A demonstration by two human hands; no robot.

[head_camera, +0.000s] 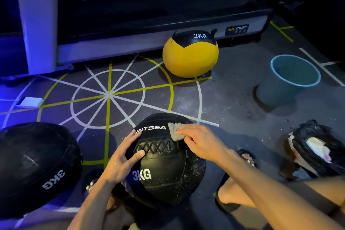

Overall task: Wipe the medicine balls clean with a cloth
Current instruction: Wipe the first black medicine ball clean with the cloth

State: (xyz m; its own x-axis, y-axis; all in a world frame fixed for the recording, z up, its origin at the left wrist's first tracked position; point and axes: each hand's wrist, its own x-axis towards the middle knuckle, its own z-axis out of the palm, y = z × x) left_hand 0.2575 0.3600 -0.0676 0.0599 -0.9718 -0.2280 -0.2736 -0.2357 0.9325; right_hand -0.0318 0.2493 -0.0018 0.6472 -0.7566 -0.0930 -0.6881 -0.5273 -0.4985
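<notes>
On the marked gym floor [233,99] between my feet sits the black 3KG medicine ball [164,166] — another black 3KG ball [37,166] just to its left, the yellow 2KG ball [190,56] well beyond by the treadmill [149,17]. My left hand [121,160] lies spread against its stitched side, while my right hand [197,142] pinches the small cloth [174,132] onto its top — a teal bucket [291,80] stands far right.
</notes>
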